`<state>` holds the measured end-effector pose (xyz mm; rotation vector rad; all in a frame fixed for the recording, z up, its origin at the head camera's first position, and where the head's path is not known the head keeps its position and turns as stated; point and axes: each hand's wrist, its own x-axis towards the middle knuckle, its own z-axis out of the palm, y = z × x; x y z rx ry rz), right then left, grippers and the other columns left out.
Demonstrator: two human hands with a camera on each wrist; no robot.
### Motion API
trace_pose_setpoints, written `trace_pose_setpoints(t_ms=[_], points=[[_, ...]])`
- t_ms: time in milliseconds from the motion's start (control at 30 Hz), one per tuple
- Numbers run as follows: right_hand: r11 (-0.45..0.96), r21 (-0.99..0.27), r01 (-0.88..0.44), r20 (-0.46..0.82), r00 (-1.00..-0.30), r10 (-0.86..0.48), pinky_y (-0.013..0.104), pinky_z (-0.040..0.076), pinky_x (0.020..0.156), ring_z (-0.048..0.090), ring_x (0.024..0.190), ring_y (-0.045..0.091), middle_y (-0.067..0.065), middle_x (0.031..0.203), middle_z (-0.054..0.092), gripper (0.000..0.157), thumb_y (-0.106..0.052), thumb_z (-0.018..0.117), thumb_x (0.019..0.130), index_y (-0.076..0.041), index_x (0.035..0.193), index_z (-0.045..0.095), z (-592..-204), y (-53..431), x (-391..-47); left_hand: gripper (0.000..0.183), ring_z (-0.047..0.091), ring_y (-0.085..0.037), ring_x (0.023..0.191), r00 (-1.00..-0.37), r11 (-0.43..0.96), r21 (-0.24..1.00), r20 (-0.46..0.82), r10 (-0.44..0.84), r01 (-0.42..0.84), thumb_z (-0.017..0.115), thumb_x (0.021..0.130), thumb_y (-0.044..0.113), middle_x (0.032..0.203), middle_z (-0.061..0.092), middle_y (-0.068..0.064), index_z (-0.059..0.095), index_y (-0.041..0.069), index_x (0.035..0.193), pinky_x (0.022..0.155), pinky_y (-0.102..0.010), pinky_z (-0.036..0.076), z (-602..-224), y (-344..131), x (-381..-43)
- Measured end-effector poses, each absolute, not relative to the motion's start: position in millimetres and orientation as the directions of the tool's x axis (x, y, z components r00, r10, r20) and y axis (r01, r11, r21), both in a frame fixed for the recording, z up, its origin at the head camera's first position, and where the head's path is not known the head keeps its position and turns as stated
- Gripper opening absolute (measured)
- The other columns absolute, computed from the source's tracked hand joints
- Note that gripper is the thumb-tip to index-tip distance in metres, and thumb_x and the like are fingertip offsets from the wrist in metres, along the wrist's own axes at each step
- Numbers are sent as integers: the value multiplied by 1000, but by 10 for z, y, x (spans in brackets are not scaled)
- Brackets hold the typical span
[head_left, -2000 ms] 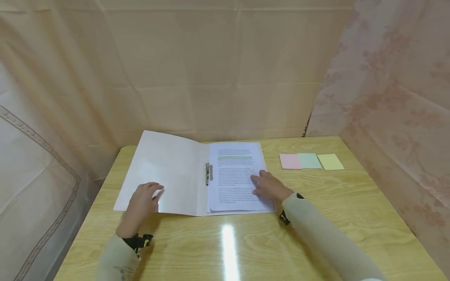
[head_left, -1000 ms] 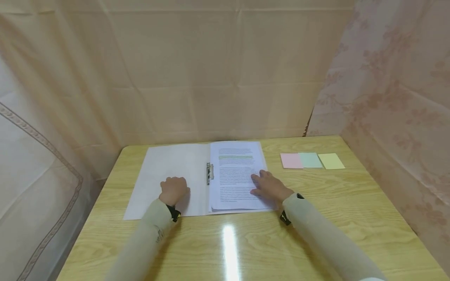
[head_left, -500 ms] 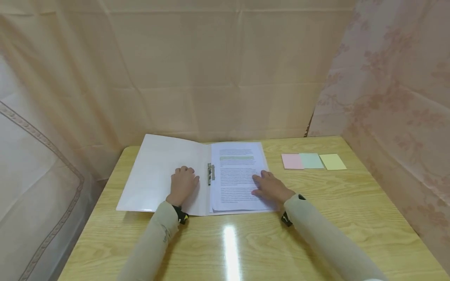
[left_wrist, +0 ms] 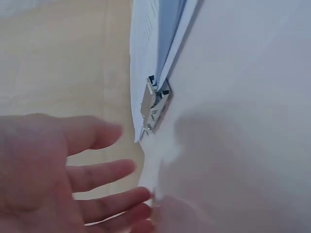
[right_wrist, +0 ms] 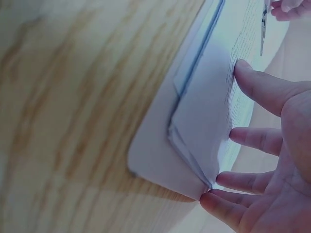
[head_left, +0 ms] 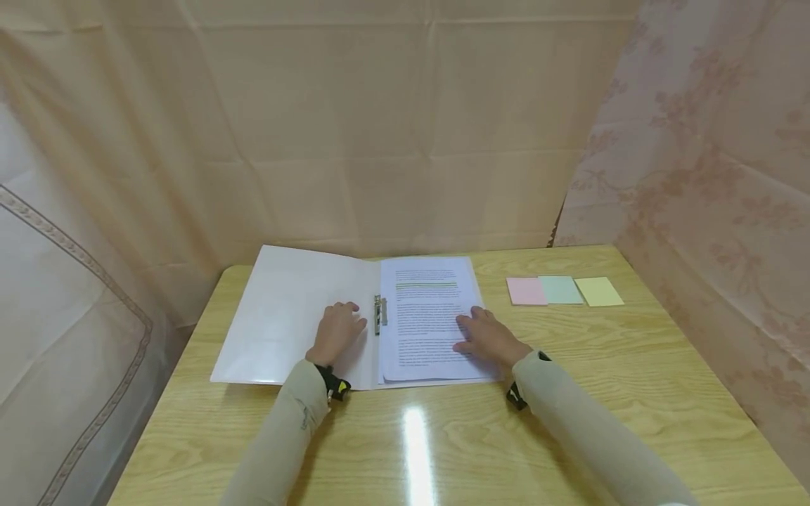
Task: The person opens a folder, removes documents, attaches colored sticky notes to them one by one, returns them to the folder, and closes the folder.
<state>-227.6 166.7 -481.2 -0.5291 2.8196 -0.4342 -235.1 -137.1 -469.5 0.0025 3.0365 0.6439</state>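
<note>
A white folder (head_left: 278, 309) lies spread on the table, its left cover tilted slightly up off the wood. A stack of printed paper (head_left: 425, 323) with a highlighted line lies on its right side, beneath a metal clip (left_wrist: 156, 104) at the spine. My left hand (head_left: 337, 330) is over the left cover close to the clip, fingers relaxed and holding nothing; in the left wrist view the fingers are apart from the clip. My right hand (head_left: 490, 337) rests on the right edge of the paper, its spread fingertips (right_wrist: 240, 65) touching the sheets and folder edge.
Pink (head_left: 526, 291), green (head_left: 560, 289) and yellow sticky note pads (head_left: 598, 291) lie in a row at the back right of the wooden table (head_left: 569, 393). A beige curtain (head_left: 392, 140) hangs behind the table's far edge.
My left hand has moved from the left cover's lower part rightward to near the clip. The left cover was pressed flat a second ago and has since risen. My right hand stays in place.
</note>
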Motion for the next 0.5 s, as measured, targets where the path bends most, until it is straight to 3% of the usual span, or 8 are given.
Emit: trace_pose_setpoints(t_ms=[233, 500], points=[[893, -348, -285, -192, -911, -365, 55, 33, 112, 32, 139, 43, 26, 150, 34, 66, -38, 68, 90, -4, 142, 47, -4808, 1672, -2282, 44, 50, -36, 117, -985, 933, 358, -170, 22, -40, 59, 95, 29, 125, 59, -20, 56, 1, 130, 98, -47, 45, -4665, -1337, -2375], [879, -398, -262, -189, -914, -358, 55, 33, 111, 36, 136, 43, 26, 148, 37, 64, -34, 69, 90, -1, 140, 48, -4786, 1669, -2284, 34, 59, -36, 113, -996, 894, 446, -46, 78, 50, 58, 92, 19, 118, 66, -20, 64, 0, 120, 98, -46, 46, -4766, -1315, -2459]])
